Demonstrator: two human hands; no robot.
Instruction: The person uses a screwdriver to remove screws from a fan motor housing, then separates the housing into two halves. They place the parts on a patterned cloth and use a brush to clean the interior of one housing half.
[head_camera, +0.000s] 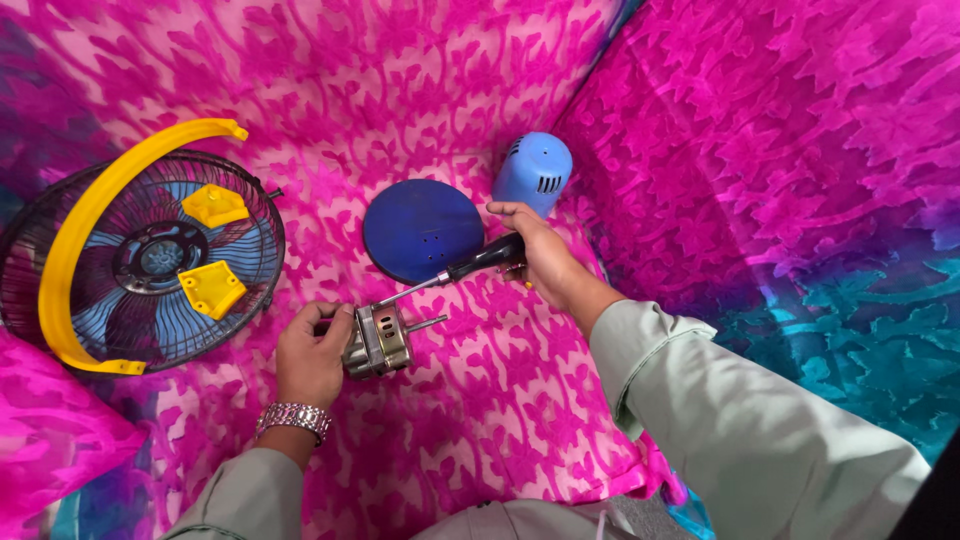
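My left hand (312, 352) grips a small metal fan motor (381, 339) with a bare shaft sticking out to the right; it rests on the pink patterned cloth (500, 400). My right hand (540, 255) holds a screwdriver (470, 268) by its black handle. The metal tip points down-left and meets the top of the motor. A silver bracelet sits on my left wrist.
A round dark blue disc (422, 230) lies just beyond the screwdriver. A light blue plastic motor cover (533, 172) stands behind it. At left a black wire fan guard (150, 265) lies with blue blades, a yellow curved band (95, 215) and two yellow pieces (212, 288).
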